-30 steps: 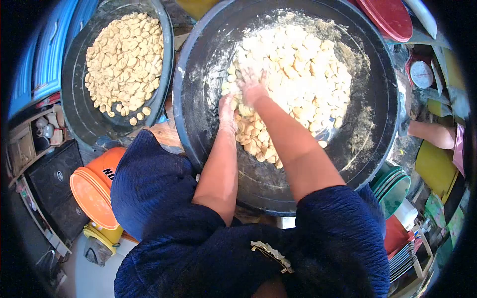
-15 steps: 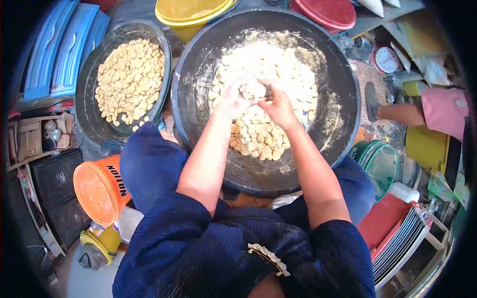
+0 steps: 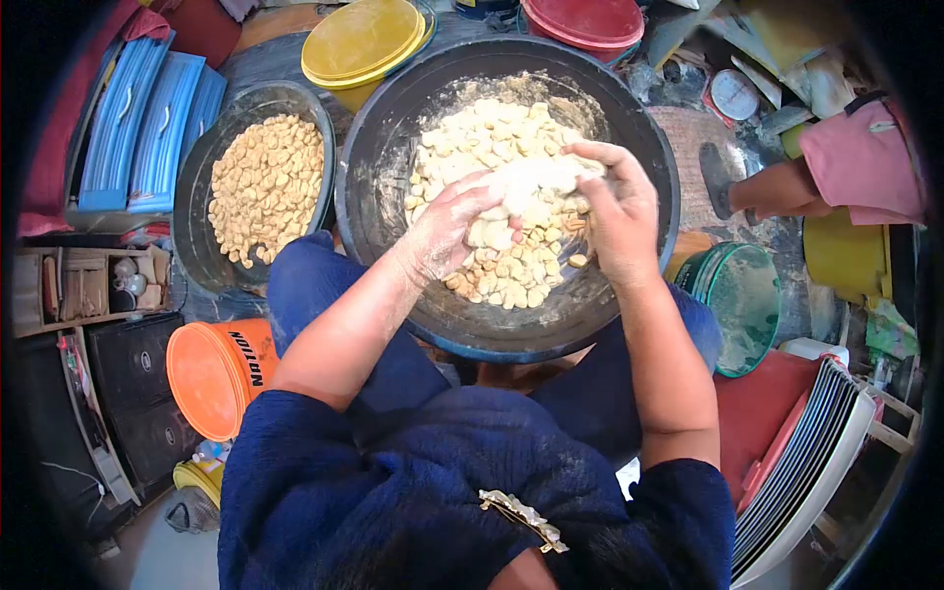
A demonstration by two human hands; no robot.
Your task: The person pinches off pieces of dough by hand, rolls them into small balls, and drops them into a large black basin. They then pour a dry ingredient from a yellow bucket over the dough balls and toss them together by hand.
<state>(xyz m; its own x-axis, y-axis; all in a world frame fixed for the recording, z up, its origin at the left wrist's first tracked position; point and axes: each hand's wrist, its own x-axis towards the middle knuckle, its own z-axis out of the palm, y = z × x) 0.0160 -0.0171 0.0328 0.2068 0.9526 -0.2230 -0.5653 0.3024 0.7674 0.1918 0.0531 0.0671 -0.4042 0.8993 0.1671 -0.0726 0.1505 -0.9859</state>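
**Both hands lifted over the big black basin, a floury heap cupped between them**

The left hand point(image 3: 447, 226) and the right hand point(image 3: 615, 211) meet above the large black basin point(image 3: 369, 167), fingers curled inward and half closed around a clump of floured dough pieces point(image 3: 526, 177) pressed between the palms. Both hands are dusted white. Below them the rest of the pale pieces point(image 3: 501, 270) lies heaped in the basin, flour smeared up its wall at 12 o'clock.

At 9 o'clock of that basin sits a smaller dark basin point(image 3: 197, 236) filled with yellower pieces point(image 3: 265, 187), just beside it and nearly touching. At 11 o'clock stands a yellow lidded bucket point(image 3: 362, 39); at 1 o'clock, a red lid point(image 3: 585, 20). An orange bucket point(image 3: 211, 379) lies on its side at 8 o'clock, close to the person's knee. Blue drawers point(image 3: 147, 123) stand far left. A green-rimmed sieve point(image 3: 742, 305) rests at 4 o'clock, with stacked trays point(image 3: 806, 462) beyond it. At 2 o'clock a weighing scale point(image 3: 735, 95) sits on the crowded floor, and another person's arm in a pink sleeve point(image 3: 860, 162) reaches in from the right edge.
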